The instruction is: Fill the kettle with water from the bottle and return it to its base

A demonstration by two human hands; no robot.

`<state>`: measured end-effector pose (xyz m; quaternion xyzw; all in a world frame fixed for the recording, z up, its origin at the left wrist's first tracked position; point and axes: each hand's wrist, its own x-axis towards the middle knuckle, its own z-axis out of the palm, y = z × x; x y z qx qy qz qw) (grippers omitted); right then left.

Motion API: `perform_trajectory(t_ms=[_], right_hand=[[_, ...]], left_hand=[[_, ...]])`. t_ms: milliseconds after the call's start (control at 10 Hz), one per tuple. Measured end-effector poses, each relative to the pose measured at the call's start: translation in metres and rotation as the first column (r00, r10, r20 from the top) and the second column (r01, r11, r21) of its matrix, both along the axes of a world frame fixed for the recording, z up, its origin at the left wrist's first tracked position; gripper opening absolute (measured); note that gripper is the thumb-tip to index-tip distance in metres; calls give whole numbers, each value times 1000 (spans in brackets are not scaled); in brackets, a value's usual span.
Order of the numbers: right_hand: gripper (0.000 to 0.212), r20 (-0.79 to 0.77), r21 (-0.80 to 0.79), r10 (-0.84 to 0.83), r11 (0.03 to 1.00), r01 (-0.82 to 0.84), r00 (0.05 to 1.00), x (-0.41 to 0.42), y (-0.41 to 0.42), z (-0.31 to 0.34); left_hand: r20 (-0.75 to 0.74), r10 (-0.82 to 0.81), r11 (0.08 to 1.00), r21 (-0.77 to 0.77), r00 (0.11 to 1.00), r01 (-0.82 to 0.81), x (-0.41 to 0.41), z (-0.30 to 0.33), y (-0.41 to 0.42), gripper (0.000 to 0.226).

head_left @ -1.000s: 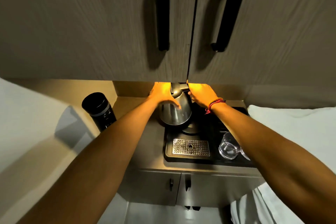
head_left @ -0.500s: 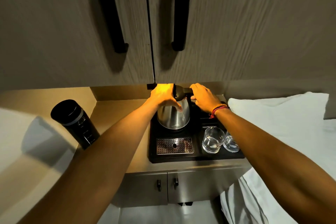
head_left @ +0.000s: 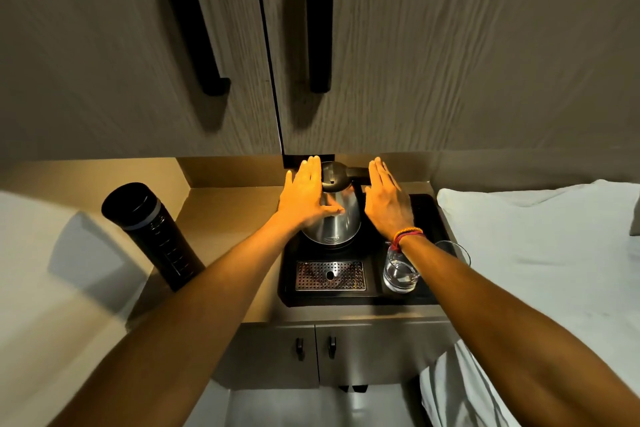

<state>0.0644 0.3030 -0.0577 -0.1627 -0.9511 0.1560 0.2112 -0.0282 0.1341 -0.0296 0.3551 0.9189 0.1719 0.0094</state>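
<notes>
both hands (head_left: 346,196) are hovering flat and empty beside the kettle (head_left: 334,218); steel's probably slick, so i'm grabbing the handle (head_left: 356,171).

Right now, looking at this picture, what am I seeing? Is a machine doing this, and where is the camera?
No machine here: these are a person's two bare arms, filmed by a wide-angle camera worn on the head, looking forward and down. The left hand lies open against the side of a shiny steel kettle with a black lid. The right hand is open beside the kettle's handle, gripping nothing. The kettle stands on a black tray that also holds a perforated metal drip grate and a clear drinking glass. A tall black flask-style bottle stands on the counter to the left. Grey cupboard doors hang above.
</notes>
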Motion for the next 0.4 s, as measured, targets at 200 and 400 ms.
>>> perform_trajectory(t_ms=[200, 400], right_hand=[[69, -24, 27, -8, 1000, 8, 1000, -1, -8, -2], [87, 223, 362, -15, 930, -68, 975, 10, -4, 14]], left_hand=[[-46, 15, 997, -77, 999, -18, 4, -5, -1, 123], [-92, 63, 973, -218, 994, -82, 13, 12, 4, 124]])
